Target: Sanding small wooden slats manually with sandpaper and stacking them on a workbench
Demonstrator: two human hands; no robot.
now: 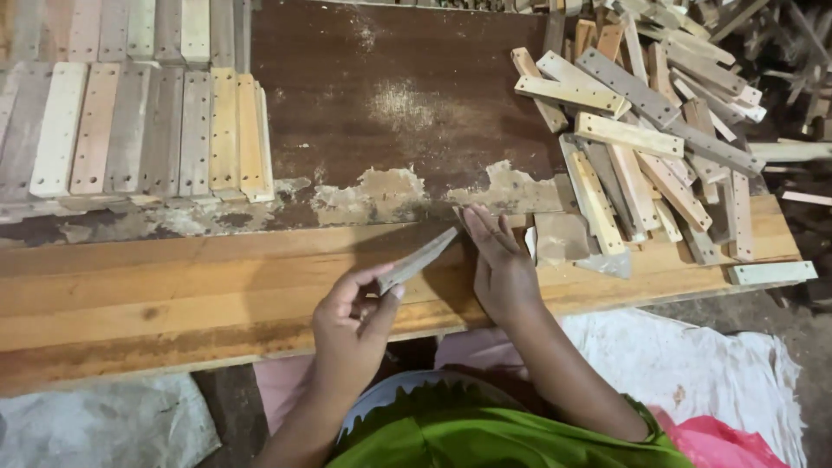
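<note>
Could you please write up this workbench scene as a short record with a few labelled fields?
Setting: wooden workbench with a dark, worn board lying on it
Left hand: grips one end of a thin grey wood strip, which is tilted up off the bench
Right hand: open, fingers flat on the bench, fingertips close to the strip's far end
Left of bench: neat row of drilled slats laid side by side
Right of bench: loose pile of drilled slats
Foreground: green garment
</note>
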